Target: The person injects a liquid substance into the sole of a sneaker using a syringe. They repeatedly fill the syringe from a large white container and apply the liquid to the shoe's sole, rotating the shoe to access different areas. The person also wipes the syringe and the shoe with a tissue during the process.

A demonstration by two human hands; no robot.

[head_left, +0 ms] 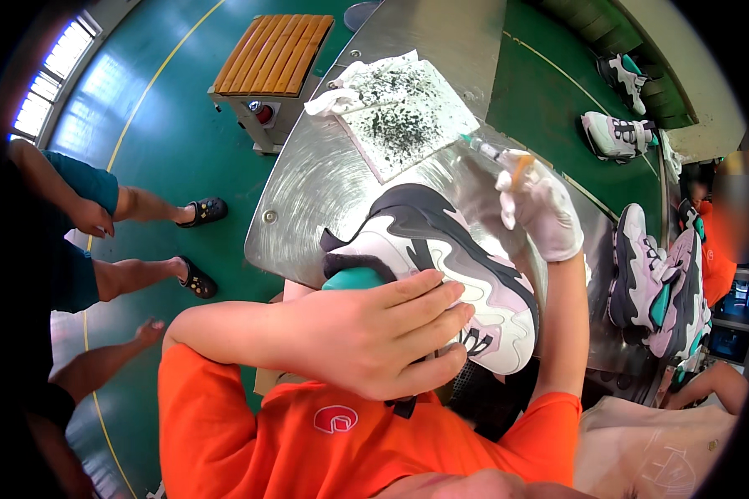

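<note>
Looks like steadying a chunky shoe (453, 237) under the left hand (370, 341), spread loosely across its side, and pinching a syringe (493, 152) in the gloved right hand (543, 208), clear of the shoe. Probably calls for a firm hold and careful aim next, tbh. Wavy white, black and lilac shapes on the shoe; beyond the left hand, swirly shiny metal table (300, 183); left of the right hand, black-flecked white sheet (408, 108).

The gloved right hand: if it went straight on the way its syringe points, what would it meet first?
The right hand, led by its syringe, would probably meet the speckled white sheet first; height is unclear.
</note>
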